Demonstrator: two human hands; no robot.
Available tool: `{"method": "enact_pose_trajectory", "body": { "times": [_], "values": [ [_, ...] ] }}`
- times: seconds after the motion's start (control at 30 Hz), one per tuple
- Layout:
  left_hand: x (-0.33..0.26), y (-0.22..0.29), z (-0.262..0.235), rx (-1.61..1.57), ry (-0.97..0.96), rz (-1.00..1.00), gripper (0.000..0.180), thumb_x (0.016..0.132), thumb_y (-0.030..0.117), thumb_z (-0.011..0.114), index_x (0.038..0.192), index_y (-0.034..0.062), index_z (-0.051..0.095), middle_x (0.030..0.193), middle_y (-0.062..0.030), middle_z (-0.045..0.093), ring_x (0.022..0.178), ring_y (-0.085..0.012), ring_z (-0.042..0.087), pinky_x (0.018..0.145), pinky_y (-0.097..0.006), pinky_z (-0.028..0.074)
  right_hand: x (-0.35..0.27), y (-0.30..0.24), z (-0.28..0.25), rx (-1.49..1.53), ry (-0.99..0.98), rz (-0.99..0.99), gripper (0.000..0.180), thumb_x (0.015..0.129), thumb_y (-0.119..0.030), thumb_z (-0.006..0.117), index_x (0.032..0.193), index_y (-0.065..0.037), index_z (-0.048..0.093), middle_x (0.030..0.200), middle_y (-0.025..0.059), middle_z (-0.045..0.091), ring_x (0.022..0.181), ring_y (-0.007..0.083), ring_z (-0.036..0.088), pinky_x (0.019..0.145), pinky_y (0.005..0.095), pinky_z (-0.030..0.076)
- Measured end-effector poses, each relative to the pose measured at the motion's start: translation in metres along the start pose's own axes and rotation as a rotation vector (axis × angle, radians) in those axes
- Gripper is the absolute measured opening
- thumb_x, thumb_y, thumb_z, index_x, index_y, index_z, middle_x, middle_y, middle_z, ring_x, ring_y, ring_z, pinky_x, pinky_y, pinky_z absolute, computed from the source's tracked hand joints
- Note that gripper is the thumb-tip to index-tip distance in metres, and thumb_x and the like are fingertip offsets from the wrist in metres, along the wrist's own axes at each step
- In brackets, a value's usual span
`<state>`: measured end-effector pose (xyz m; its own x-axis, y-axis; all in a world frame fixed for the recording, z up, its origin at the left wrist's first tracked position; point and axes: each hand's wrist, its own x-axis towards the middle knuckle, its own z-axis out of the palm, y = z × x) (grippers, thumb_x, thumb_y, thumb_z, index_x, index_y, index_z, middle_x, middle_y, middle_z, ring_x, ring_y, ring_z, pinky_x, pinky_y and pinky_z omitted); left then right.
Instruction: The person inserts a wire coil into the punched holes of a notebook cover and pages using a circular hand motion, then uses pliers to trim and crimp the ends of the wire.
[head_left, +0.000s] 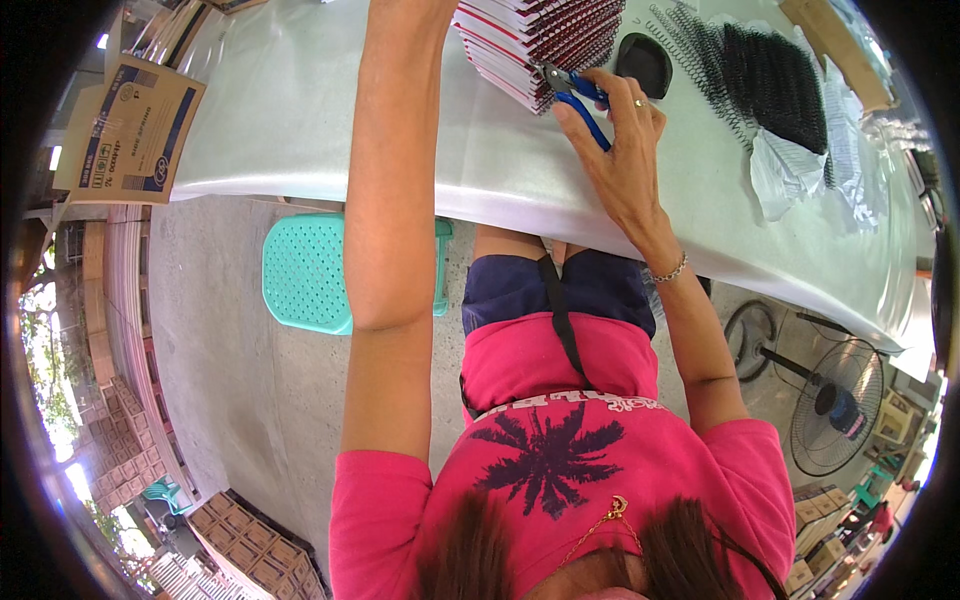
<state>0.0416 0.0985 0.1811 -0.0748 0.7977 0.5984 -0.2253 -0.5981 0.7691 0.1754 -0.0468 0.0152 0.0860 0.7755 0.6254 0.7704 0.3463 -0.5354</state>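
My right hand [622, 130] is closed around blue-handled wire cutters [583, 108]. Their metal jaws touch or lie right beside the near corner of a stack of spiral-bound notebooks [510, 55], which have white pages, red edges and dark coils. My left forearm [395, 150] reaches forward past the left of the stack, and its hand is cut off by the upper edge of the picture. A small black dish [645, 65] sits just beyond my right hand. Farther right, a heap of black plastic spiral coils [770, 90] lies partly on crumpled white wrapping [785, 175].
The table [270, 120] has a pale, shiny cover. A cardboard box [135, 130] stands by its left end. Below are a turquoise plastic stool [305, 270] at left and a standing fan [837, 405] at right. Stacked cartons [250, 545] are at lower left.
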Motion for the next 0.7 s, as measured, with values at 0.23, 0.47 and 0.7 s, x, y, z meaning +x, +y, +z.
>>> {"method": "enact_pose_trajectory", "body": {
  "times": [0.23,0.47,0.7],
  "values": [
    [-0.001,0.001,0.001,-0.003,-0.001,0.010,0.056,0.084,0.035,0.061,0.122,-0.0018,0.045,0.108,-0.0126,0.055,0.099,-0.0205,0.054,0.086,-0.031,0.045,0.019,-0.007,-0.023,0.822,-0.463,0.535,0.038,0.098,-0.039,0.057,0.106,-0.003,0.065,0.072,0.0080,0.056,0.065,0.0134,0.052,0.060,0.0260,0.039],
    [-0.004,0.001,0.000,-0.010,0.000,0.012,0.055,0.084,0.035,0.061,0.122,-0.0015,0.046,0.107,-0.0123,0.055,0.098,-0.0203,0.054,0.085,-0.031,0.045,0.008,-0.005,-0.023,0.066,-0.092,0.033,0.040,0.093,-0.039,0.065,0.115,-0.006,0.062,0.092,0.0085,0.059,0.088,0.0224,0.056,0.091,0.0378,0.036],
    [0.002,-0.002,-0.001,-0.007,0.009,-0.057,0.055,0.083,0.035,0.063,0.121,-0.0012,0.046,0.106,-0.0123,0.055,0.097,-0.0205,0.054,0.087,-0.031,0.044,0.001,0.000,-0.016,-0.163,-0.026,-0.005,0.050,0.087,-0.041,0.071,0.124,-0.010,0.059,0.108,0.0091,0.055,0.109,0.0276,0.050,0.101,0.0475,0.026]
  ]
}}
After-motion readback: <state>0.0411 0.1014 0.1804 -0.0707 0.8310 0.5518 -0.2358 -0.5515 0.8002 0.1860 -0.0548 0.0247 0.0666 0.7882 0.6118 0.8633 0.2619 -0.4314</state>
